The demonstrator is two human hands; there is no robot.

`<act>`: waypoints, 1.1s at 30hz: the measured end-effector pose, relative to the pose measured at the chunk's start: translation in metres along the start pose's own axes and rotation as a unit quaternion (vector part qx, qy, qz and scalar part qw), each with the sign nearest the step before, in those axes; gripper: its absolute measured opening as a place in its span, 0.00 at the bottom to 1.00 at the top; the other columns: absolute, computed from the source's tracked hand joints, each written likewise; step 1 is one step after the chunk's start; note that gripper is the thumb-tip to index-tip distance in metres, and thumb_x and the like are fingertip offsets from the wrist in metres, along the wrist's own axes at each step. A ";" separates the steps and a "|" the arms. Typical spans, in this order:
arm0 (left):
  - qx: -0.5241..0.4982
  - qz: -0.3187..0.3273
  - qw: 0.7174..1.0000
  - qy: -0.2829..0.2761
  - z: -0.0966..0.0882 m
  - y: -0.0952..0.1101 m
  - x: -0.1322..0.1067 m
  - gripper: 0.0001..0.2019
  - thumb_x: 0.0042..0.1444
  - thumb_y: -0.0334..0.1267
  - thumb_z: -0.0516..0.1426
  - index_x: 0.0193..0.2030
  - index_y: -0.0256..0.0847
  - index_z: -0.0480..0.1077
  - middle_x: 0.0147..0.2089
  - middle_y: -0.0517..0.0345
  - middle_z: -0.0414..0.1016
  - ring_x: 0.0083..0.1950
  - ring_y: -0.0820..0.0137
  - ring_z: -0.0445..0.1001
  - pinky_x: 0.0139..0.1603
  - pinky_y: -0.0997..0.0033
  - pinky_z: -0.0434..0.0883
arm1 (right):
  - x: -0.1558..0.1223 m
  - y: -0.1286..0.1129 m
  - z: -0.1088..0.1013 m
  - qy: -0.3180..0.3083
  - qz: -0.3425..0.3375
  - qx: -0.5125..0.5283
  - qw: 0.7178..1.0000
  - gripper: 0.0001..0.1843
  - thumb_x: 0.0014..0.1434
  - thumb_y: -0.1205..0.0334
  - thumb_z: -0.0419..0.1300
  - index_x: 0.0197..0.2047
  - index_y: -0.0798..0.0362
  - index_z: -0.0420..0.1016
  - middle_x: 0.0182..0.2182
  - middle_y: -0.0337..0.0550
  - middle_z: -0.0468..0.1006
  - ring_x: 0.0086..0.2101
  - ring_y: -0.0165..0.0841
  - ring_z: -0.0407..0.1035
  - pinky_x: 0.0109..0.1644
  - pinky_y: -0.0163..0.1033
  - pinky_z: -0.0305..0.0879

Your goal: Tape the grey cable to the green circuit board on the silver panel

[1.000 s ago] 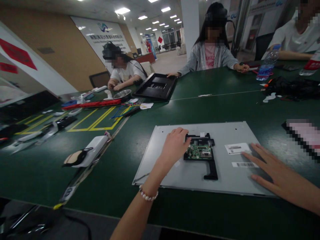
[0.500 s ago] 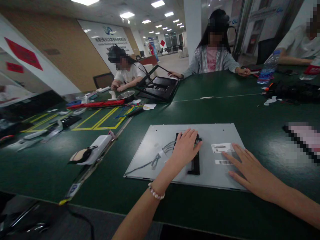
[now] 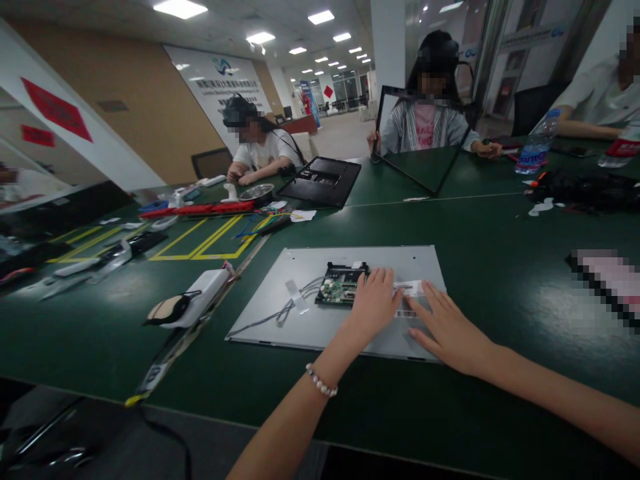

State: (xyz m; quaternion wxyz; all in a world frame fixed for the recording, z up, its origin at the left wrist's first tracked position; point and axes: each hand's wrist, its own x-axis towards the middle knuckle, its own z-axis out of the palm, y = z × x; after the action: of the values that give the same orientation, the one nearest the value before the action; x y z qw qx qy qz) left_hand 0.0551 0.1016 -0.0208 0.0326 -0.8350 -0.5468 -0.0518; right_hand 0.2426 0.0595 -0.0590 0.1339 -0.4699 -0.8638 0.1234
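Panel (image 3: 313,327) slid left — beneath hands (image 3: 376,303).

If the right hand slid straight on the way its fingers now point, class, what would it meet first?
Most likely the left hand, close ahead over the grey panel, though the depth is hard to judge.

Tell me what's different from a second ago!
The grey panel slid left on the table. The left hand crossed from the circuit board's left side to its right. A co-worker's hand lifted a black frame off the black casing. The right hand stays by the labels; the blue-capped bottle stands where it was.
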 end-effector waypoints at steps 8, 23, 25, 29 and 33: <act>0.052 -0.057 0.997 -0.022 0.010 -0.003 -0.003 0.24 0.68 0.43 0.41 0.66 0.34 0.57 0.68 0.40 0.57 0.69 0.56 0.55 0.66 0.46 0.52 | 0.021 -0.014 0.006 0.000 -0.009 0.016 1.000 0.37 0.65 0.41 0.43 0.69 0.56 0.54 0.70 0.57 0.46 0.67 0.52 0.36 0.68 0.59 0.43; 0.081 -0.084 0.993 -0.034 0.010 -0.012 -0.003 0.24 0.68 0.41 0.39 0.66 0.35 0.57 0.70 0.41 0.55 0.69 0.57 0.55 0.67 0.44 0.52 | 0.023 -0.016 -0.006 -0.072 -0.096 0.061 0.991 0.40 0.63 0.36 0.44 0.69 0.53 0.53 0.70 0.49 0.44 0.68 0.43 0.36 0.69 0.59 0.30; 0.081 -0.084 0.992 -0.038 0.010 -0.012 -0.003 0.24 0.68 0.40 0.39 0.66 0.35 0.57 0.70 0.41 0.54 0.69 0.57 0.55 0.67 0.43 0.52 | 0.022 -0.016 -0.008 -0.081 -0.105 0.061 0.989 0.42 0.62 0.35 0.45 0.70 0.52 0.51 0.71 0.49 0.41 0.68 0.45 0.35 0.69 0.59 0.29; 0.080 -0.088 0.992 -0.032 0.008 -0.012 -0.001 0.24 0.67 0.40 0.40 0.66 0.36 0.58 0.69 0.42 0.55 0.70 0.57 0.53 0.67 0.42 0.50 | 0.022 -0.016 -0.011 -0.096 -0.110 0.059 0.988 0.42 0.61 0.34 0.45 0.71 0.49 0.49 0.71 0.49 0.37 0.68 0.46 0.33 0.68 0.61 0.28; 0.089 -0.138 0.986 -0.016 0.002 -0.021 0.000 0.25 0.65 0.41 0.44 0.67 0.36 0.56 0.71 0.39 0.51 0.71 0.54 0.49 0.67 0.40 0.49 | 0.022 -0.016 -0.013 -0.103 -0.109 0.059 0.987 0.39 0.62 0.34 0.44 0.70 0.44 0.49 0.71 0.47 0.38 0.68 0.46 0.32 0.68 0.62 0.29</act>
State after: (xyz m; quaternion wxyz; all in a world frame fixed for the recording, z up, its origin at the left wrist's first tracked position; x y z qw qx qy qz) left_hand 0.0360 0.1100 -0.0228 0.0908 -0.7460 -0.6597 0.0060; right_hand 0.2226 0.0708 -0.0389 0.0847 -0.3486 -0.9103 0.2066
